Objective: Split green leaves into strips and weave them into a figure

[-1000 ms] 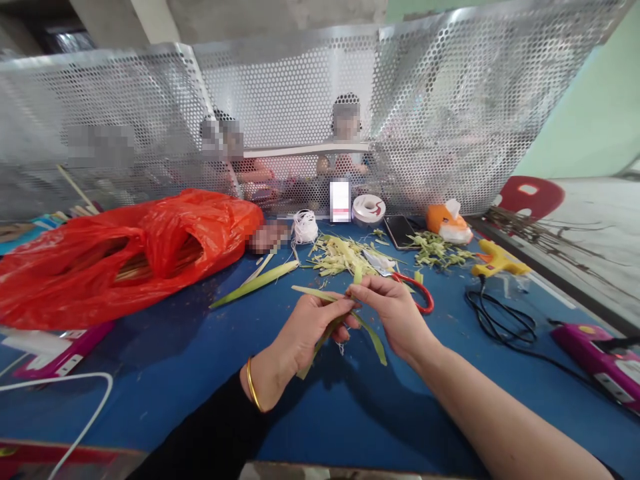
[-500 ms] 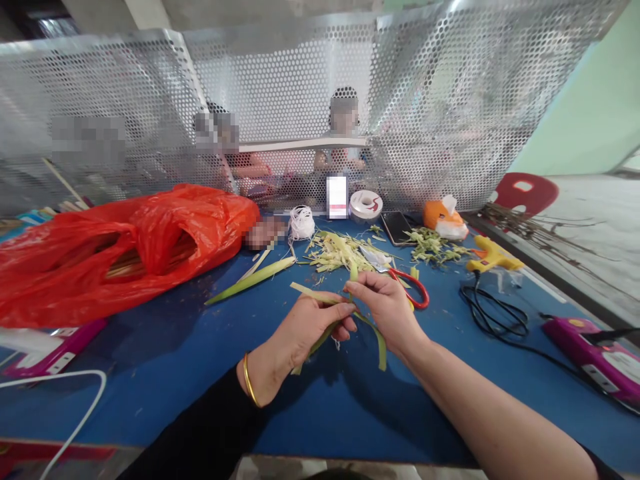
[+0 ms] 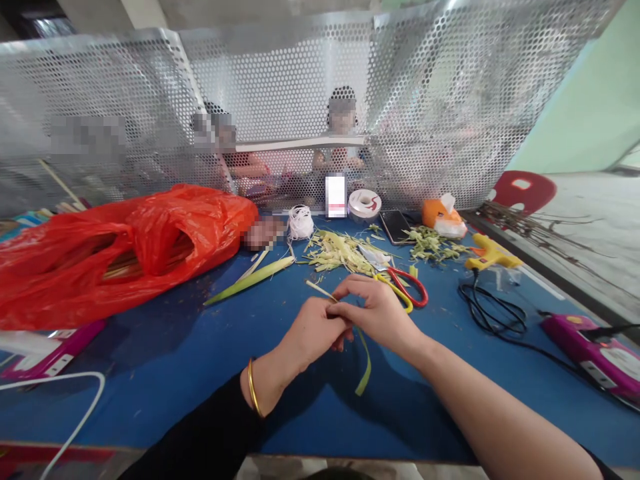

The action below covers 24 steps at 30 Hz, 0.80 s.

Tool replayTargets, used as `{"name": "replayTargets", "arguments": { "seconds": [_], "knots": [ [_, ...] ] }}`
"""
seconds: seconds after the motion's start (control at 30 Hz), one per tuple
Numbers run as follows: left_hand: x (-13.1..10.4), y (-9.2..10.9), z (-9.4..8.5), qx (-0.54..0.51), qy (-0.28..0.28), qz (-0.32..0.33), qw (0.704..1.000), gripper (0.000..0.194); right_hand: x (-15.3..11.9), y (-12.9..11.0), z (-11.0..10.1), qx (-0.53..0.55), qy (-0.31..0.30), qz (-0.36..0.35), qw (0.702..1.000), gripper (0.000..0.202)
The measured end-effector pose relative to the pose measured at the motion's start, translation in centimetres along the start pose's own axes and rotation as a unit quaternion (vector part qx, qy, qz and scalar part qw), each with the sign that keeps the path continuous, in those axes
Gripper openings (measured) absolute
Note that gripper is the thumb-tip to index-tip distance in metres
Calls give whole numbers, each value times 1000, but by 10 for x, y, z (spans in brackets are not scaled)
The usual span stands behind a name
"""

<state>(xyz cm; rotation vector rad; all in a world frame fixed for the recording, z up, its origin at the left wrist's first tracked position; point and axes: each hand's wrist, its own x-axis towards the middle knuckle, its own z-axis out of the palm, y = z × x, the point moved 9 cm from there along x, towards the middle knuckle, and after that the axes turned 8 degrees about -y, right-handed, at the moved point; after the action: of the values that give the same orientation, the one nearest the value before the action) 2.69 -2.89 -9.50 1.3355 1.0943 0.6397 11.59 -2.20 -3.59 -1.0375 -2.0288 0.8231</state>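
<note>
Fingers [image 3: 347,311] of both hands meet over the middle of the blue tabletop [image 3: 185,380], pinched narrow on a leaf strip [image 3: 368,369] whose green length hangs toward the near edge. The left hand [image 3: 309,333] curls round it, and the right hand [image 3: 384,317] presses in with thumb and forefinger, touching the left. A pale end [image 3: 320,289] sticks out on the side of the far edge (whether it belongs to the same piece, the knuckles hide). Just beyond the right hand lie scissors [image 3: 421,294] with one red and one yellow handle, blades against a heap of pale shavings [image 3: 330,252]. A broader green leaf [image 3: 255,280] lies left of the heap, and a ball of white string [image 3: 301,223] sits near the far edge. Toward the left edge slumps a red plastic bag [image 3: 215,220]; near the right edge are a yellow glue gun [image 3: 497,252] and a purple power strip [image 3: 570,337].
</note>
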Motion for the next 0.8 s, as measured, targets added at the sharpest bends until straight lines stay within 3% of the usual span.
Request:
{"name": "replayTargets", "arguments": {
  "seconds": [0.2,0.53,0.67,0.8],
  "knots": [
    [0,3,7,-24,-31,4,999,19,-5,9,-11,78,89,44,992,20],
    [2,-2,16,-13,-89,7,996,17,-6,11,-4,104,89,41,990,21],
    [3,-1,14,-50,-75,3,996,20,-5,1,-9,57,96,-11,994,20],
    [-1,13,-8,-152,-5,49,987,25,-13,-14,-40,-20,189,-55,980,10]
  ]
}}
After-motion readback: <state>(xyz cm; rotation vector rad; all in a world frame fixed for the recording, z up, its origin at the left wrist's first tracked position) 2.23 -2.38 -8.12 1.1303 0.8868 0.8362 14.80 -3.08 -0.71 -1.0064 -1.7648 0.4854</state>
